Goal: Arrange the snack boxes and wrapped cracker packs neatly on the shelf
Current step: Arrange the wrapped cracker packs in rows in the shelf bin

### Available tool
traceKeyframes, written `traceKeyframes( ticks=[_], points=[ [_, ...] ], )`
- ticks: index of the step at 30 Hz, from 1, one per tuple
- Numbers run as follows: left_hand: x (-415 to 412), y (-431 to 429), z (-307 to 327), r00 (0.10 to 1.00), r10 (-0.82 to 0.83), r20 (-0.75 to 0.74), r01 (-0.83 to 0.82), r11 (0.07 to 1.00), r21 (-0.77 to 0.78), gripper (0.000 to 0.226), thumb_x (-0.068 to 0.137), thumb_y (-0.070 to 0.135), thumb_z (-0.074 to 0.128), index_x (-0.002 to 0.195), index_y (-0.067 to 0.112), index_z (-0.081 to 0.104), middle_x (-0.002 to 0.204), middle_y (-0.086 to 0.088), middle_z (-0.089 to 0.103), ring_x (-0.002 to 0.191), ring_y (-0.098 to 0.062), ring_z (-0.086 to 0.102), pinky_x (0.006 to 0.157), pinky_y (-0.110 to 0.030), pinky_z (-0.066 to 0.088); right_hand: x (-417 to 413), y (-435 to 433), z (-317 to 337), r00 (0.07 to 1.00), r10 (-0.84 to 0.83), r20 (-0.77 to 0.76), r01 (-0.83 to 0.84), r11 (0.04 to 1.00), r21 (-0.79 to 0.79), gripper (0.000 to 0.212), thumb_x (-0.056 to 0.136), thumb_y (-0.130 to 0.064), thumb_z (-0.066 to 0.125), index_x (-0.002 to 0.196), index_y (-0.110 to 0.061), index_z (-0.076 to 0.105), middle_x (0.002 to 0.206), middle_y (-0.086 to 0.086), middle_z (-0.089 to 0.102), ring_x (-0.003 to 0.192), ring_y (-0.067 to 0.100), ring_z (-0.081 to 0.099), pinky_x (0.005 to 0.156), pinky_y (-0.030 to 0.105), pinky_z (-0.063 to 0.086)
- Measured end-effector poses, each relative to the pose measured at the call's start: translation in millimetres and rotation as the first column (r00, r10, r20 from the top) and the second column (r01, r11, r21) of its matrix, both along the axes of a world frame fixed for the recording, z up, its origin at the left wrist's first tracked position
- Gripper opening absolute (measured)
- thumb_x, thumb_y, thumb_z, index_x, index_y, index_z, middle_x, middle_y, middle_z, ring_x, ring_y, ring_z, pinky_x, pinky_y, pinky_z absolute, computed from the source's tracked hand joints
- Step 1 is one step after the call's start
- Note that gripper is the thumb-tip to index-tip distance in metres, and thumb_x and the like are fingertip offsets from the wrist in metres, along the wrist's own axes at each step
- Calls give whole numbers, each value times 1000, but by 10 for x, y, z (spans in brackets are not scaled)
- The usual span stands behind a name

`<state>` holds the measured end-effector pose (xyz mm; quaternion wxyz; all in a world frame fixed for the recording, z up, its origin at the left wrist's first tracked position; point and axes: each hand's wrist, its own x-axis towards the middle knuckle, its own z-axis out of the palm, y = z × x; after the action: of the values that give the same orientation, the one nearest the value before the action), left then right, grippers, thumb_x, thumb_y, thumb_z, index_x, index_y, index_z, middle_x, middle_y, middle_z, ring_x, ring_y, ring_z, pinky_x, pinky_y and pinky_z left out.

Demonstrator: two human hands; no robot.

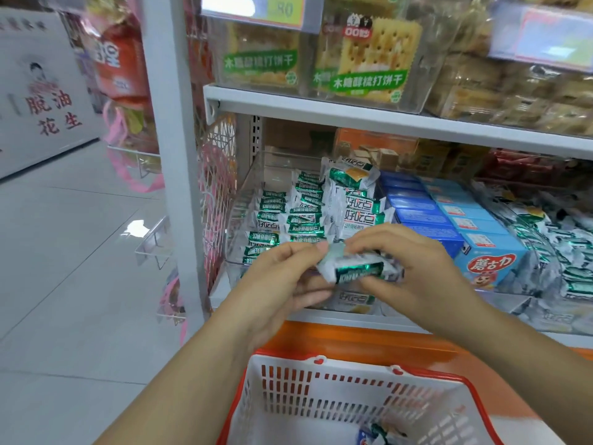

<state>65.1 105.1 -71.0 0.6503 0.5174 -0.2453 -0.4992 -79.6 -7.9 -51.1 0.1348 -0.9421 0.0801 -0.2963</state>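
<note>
Green-and-white cracker packs (pixel 301 216) in rows in a clear bin (pixel 231 256), one pack (pixel 359 271) tilted in front, blue snack boxes (pixel 426 216) alongside.

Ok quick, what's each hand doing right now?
Left hand: pinches the left end of a green-and-white wrapped cracker pack.
Right hand: holds the same pack from its right side.

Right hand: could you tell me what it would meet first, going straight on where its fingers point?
Likely the left hand, holding the other end of the cracker pack the right hand grips; depth is unclear.
</note>
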Motion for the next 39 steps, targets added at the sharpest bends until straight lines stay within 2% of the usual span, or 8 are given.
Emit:
traceKeyframes(
  ticks=[2,4,7,14,22,27,32,39],
  points=[
    [73,58,53,995,28,96,-26,999,-24,39,80,44,60,103,14,65,86,6,74,80,-13,69,81,-33,57,71,34,92,999,-39,12,37,992,120,21,79,-41,70,98,-39,61,95,-25,62,93,-4,58,81,12,44],
    [160,133,108,920,44,389,-30,999,-42,38,79,52,58,108,28,64,96,14,72,87,-5,69,84,-29,55,166,58,155,995,-98,-10,97,958,270,25,76,-42,71,94,-49,56,96,-31,60,97,-10,57,84,6,42],
    [255,222,158,770,61,635,-46,998,-40,28,85,42,63,112,34,62,96,15,72,84,1,66,81,-24,54,351,75,210,993,-86,-75,109,908,404,26,77,-35,71,96,-46,57,99,-30,62,99,-13,56,88,5,43],
    [512,349,186,713,227,663,-207,972,-111,17,85,34,68,101,34,63,86,12,72,80,-7,67,81,-38,55,787,188,452,973,-51,-225,103,970,222,32,76,-39,74,105,-32,61,94,-21,64,85,-7,58,75,9,43],
    [844,275,92,730,472,493,-459,874,-157,35,91,16,60,126,22,56,117,7,62,101,-4,54,78,-11,38,1335,-199,425,979,-124,-164,164,952,259,28,81,-25,73,102,-20,55,88,-9,56,77,9,51,66,11,40],
    [856,197,-24,788,361,498,-397,917,-37,42,94,16,57,135,21,48,136,2,52,106,-8,49,91,-23,35,1682,-450,175,956,-180,-230,241,931,275,33,83,-19,71,111,-13,56,96,-6,53,88,10,50,77,19,36],
    [860,180,-86,808,320,495,-371,929,4,41,96,8,51,135,19,48,135,3,52,110,-5,45,95,-20,31,1763,-617,3,869,-247,-430,286,958,29,44,85,-26,70,124,-10,56,118,7,59,101,16,53,88,29,44],
    [851,162,-77,811,329,484,-383,924,15,39,96,7,49,132,21,51,129,6,54,110,-4,48,90,-19,34,2116,-672,10,765,-248,-594,191,969,-158,40,78,-29,76,111,-10,64,107,6,65,95,22,60,84,34,50]
  ],
)
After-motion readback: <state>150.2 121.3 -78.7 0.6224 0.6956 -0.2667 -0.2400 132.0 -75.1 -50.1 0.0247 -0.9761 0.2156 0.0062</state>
